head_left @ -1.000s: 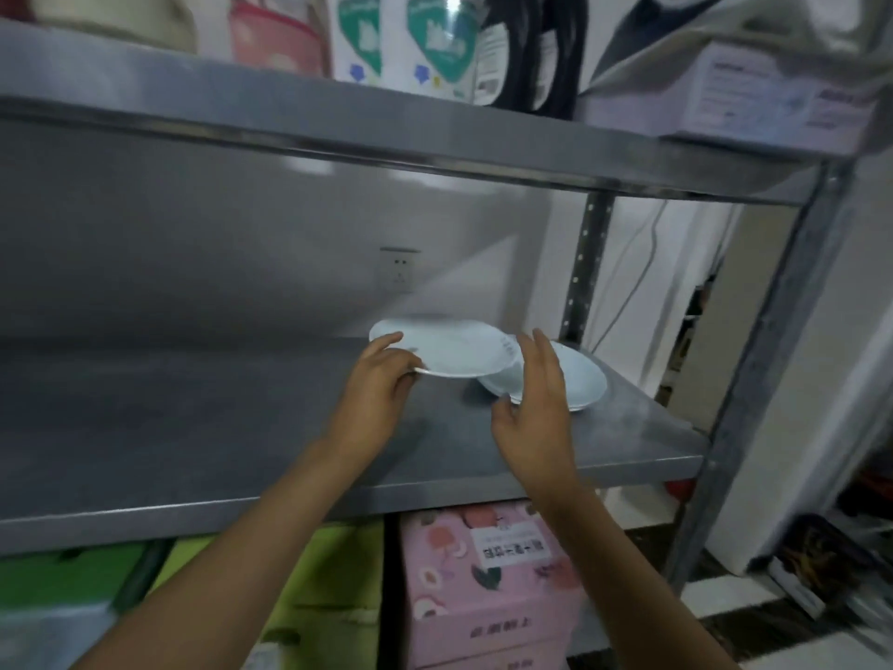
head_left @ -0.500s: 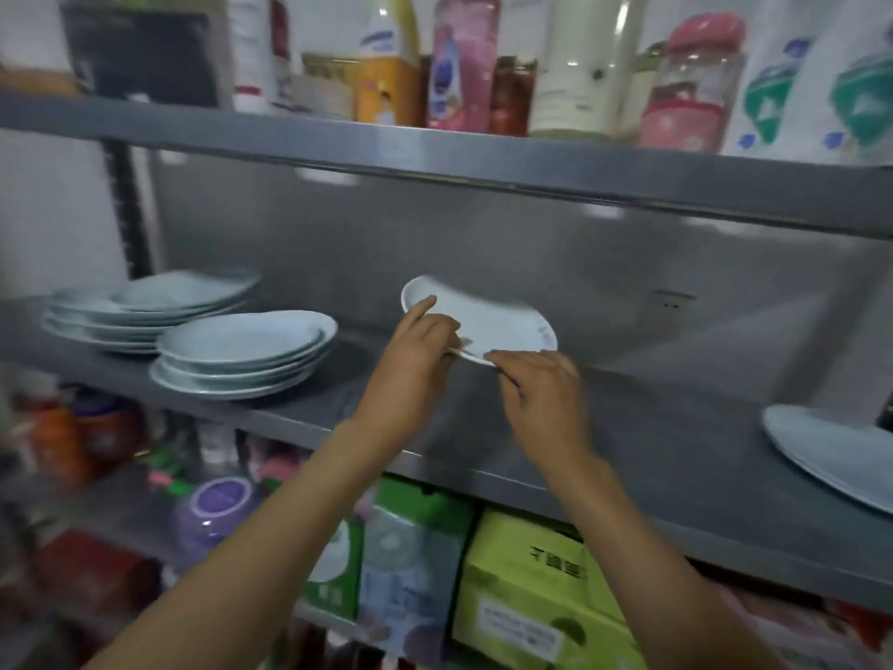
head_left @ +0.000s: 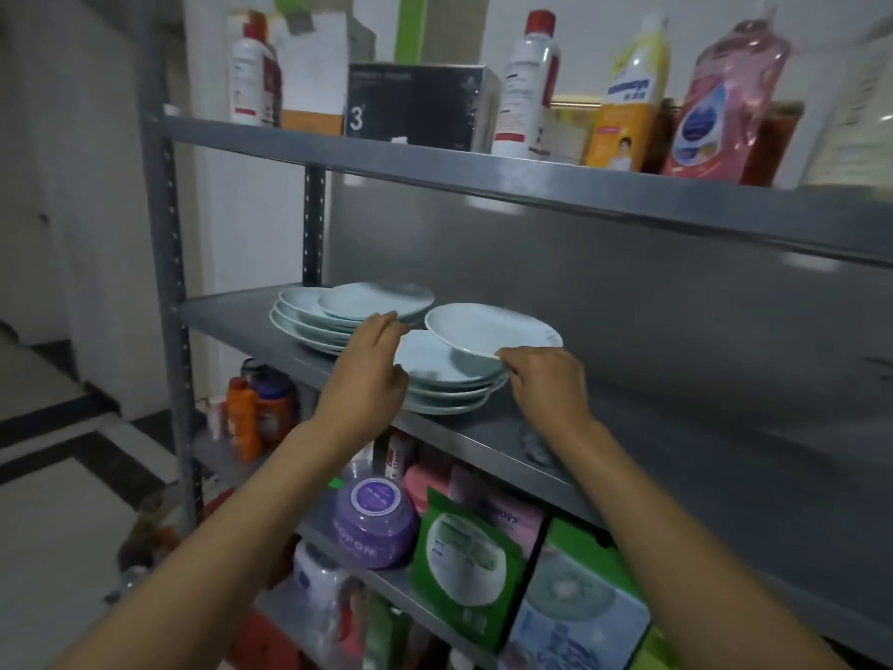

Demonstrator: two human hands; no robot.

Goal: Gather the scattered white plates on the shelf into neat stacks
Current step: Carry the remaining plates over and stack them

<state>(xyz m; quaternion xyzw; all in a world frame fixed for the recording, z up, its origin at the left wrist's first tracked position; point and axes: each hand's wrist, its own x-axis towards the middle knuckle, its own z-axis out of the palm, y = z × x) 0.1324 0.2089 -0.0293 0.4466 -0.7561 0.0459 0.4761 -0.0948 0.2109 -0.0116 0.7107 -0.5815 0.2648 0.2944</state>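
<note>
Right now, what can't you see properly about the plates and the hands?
- Near stack, head view: its left side is hidden behind the left hand, so its plate count is unclear.
- Held plate: the right hand covers the rim where it grips.
- Far stack: its right edge is hidden behind the left hand's fingers and the held plate.
- Bottle labels on the top shelf: too blurred to read.

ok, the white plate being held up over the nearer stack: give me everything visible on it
The round white plate, glossy and ceramic-looking, has a shallow well and a raised rim, with a faint small mark near its right edge. It is held tilted, its left edge higher, just above the nearer stack of white plates on the grey metal shelf. The right hand pinches its near right rim. The left hand sits by the stack, apart from the plate. No chips are visible.
</note>
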